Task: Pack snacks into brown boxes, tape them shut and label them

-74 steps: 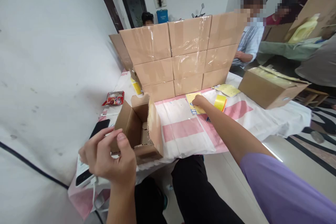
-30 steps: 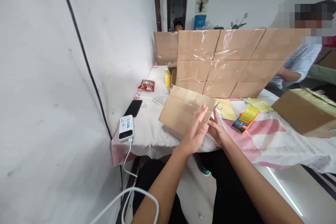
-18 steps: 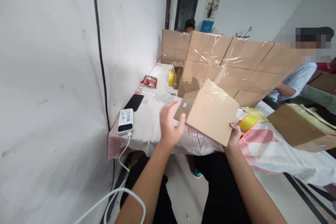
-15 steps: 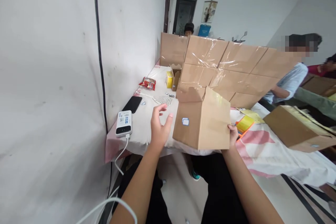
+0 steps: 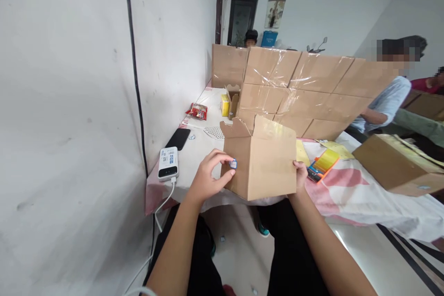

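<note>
Head view: left hand [image 5: 210, 176] at the left face of an open-topped brown cardboard box [image 5: 272, 162]; grip apart, thumb and index finger parted beside a small white-and-blue sticker [image 5: 233, 164] on that face. Right hand [image 5: 300, 176] has its grip clamped on the box's right edge. Box sits over the near edge of the tabletop [image 5: 374, 199], pink-and-white cloth cover; can't tell if its base touches. Left of it: white power bank [image 5: 168, 163] with white cable plugged in, black phone [image 5: 178, 138] just beyond. Right: orange-and-yellow flat item [image 5: 324, 163], then a second brown cardboard box [image 5: 391, 162]. Farther back: white perforated piece [image 5: 214, 132], red snack packet [image 5: 197, 111], small yellow carton [image 5: 224, 105] next to a small open brown carton [image 5: 233, 104]. Behind those, tall taped cardboard panel [image 5: 305, 97]. Past it, person in light blue shirt [image 5: 386, 101] on the right; blue bin [image 5: 269, 38] and dark door [image 5: 242, 18] at the back.
</note>
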The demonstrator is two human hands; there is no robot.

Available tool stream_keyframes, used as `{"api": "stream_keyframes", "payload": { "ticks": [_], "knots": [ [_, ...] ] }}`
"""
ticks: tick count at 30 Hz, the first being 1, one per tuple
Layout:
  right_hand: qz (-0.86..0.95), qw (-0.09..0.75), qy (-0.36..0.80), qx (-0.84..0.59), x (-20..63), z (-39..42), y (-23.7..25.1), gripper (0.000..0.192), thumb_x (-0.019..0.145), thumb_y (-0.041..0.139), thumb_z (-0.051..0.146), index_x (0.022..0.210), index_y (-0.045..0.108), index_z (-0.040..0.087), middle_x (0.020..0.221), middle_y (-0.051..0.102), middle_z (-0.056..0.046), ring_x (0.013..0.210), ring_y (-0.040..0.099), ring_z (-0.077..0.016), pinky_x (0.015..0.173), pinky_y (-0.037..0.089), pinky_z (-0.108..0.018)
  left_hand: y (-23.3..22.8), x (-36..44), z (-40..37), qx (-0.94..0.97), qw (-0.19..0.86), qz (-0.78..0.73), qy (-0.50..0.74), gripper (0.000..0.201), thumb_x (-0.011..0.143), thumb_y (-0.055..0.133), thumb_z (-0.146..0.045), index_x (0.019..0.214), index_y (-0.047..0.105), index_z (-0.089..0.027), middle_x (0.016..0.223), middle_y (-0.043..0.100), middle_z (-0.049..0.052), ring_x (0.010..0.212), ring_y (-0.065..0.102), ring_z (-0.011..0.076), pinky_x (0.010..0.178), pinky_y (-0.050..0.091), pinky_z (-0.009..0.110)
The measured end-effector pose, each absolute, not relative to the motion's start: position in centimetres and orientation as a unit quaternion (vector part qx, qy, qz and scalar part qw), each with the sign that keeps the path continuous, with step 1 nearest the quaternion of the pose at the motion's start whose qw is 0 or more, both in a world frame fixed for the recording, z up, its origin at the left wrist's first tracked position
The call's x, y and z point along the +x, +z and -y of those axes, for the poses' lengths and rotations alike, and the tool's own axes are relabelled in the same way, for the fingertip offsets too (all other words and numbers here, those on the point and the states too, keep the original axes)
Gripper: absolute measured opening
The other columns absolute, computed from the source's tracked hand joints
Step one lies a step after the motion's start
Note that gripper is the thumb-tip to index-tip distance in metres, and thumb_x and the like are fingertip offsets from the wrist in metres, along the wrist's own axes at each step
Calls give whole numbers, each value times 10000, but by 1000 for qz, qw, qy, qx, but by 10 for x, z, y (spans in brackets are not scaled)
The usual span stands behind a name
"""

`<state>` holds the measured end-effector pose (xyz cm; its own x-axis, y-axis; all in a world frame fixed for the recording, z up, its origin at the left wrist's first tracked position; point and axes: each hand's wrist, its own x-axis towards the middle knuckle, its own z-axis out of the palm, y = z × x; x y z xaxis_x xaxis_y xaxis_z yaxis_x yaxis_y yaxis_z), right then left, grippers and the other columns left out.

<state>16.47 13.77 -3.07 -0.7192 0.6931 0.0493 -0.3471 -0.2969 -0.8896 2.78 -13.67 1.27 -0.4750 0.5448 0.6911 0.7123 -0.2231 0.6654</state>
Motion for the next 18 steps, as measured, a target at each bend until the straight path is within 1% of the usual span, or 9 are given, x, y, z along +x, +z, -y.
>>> {"api": "stream_keyframes", "payload": {
  "ticks": [5,9,11,13,18],
  "knots": [
    [460,314,804,-207,169,-144,-31,470,598,560,421,1019,683,252,883,780,-37,989,731,-350,859,593,-508,11,27,139,-507,10,617,-602,241,862,679,-202,1102,663,-212,1003,606,53,894,591,169,837,493,324],
    [449,303,809,-228,171,-146,-32,454,587,552,415,988,688,251,867,782,-34,988,733,-354,871,592,-520,9,27,140,-494,-28,623,-606,160,849,711,-225,1008,715,-231,985,614,51,858,596,165,731,489,288],
    [460,304,803,-224,171,-147,-32,478,598,547,414,1024,685,248,884,782,-33,994,733,-349,884,589,-520,8,28,139,-495,-33,620,-608,123,858,701,-227,978,726,-229,972,624,56,834,595,163,704,485,286],
    [471,309,798,-216,171,-147,-32,516,603,548,413,1075,678,248,911,782,-33,1005,730,-346,891,587,-520,7,28,139,-499,-28,613,-612,115,865,692,-226,975,727,-224,955,636,58,824,592,162,720,492,297],
    [475,320,793,-208,173,-144,-31,559,612,576,409,1135,675,238,955,783,-42,1037,718,-362,894,587,-531,5,26,139,-502,-15,612,-611,177,855,721,-224,1032,721,-226,878,640,39,806,601,160,719,497,296]
  ]
}}
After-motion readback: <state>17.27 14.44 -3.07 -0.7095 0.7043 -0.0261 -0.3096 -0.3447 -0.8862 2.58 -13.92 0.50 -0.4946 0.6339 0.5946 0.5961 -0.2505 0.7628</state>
